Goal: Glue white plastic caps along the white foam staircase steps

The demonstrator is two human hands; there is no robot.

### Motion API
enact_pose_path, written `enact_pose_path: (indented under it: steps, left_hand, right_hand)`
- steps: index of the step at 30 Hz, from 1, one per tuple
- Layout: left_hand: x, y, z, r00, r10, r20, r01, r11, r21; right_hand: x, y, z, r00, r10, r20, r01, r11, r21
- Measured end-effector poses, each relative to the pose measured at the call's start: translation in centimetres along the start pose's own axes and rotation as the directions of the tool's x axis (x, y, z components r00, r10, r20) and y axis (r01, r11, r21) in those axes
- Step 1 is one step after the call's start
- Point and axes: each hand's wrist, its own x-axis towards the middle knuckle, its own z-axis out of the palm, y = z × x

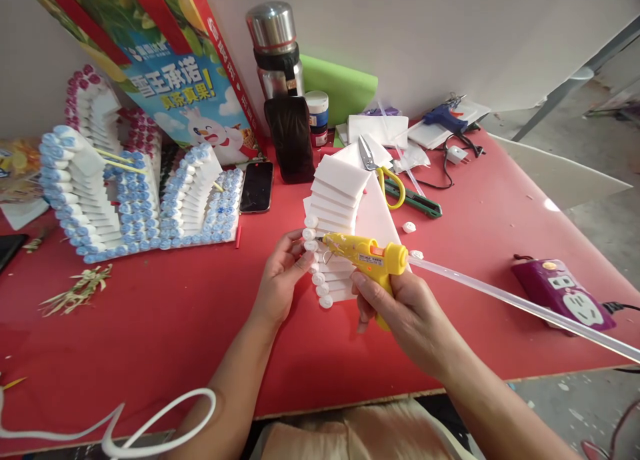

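Observation:
My right hand [395, 307] is wrapped round the handle of a yellow hot glue gun [360, 250], and a long clear glue stick [500, 290] runs out of its back. The nozzle is close to the left edge of a white stepped foam-like piece [343, 180], beside its row of small white rosettes [323, 290]. My left hand [283, 277] pinches that edge, thumb on the rosettes and fingers partly hidden behind. Whether the nozzle touches is too small to tell. Two loose white rosettes [409, 227] lie right of the piece.
Blue-and-white stepped pieces [137, 213] stand at left before a printed bag [195, 93]. A phone [257, 188], steel flask [273, 30], yellow-handled scissors [393, 187], green cutter [420, 203] and blue glue gun [445, 118] lie behind. A purple power strip [563, 293] is at right.

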Motion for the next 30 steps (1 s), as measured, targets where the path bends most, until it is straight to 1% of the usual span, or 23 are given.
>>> enact_pose_path:
  steps: [6, 10, 15, 20, 26, 30]
  left_hand:
    - [0.02, 0.01, -0.02, 1.000, 0.010, 0.014, -0.010, 1.000, -0.002]
    - [0.04, 0.01, -0.02, 1.000, 0.003, 0.005, -0.003, 1.000, -0.001]
    - [0.05, -0.04, -0.07, 1.000, 0.021, 0.023, -0.020, 1.000, -0.018]
    - [0.09, -0.22, -0.22, 0.999, 0.026, 0.035, -0.025, 0.999, -0.026]
    - [0.17, -0.38, -0.30, 0.998, 0.038, 0.042, -0.037, 0.999, -0.029]
    - [0.18, -0.35, -0.24, 0.998, 0.047, 0.052, -0.045, 0.999, -0.026]
  right_hand:
    - [0.02, 0.00, 0.03, 0.999, 0.035, 0.001, -0.035, 0.999, -0.012]
    - [-0.03, -0.02, 0.01, 0.999, 0.033, 0.009, -0.033, 0.998, -0.047]
    - [-0.18, 0.05, -0.12, 1.000, 0.023, 0.012, -0.022, 0.997, -0.073]
    - [-0.13, 0.25, -0.09, 1.000, 0.013, -0.006, -0.014, 0.997, -0.080]
    - [0.12, 0.56, -0.04, 1.000, 0.006, 0.002, -0.005, 0.997, -0.077]
    - [-0.11, 0.35, -0.17, 1.000, 0.015, 0.016, -0.014, 0.997, -0.075]
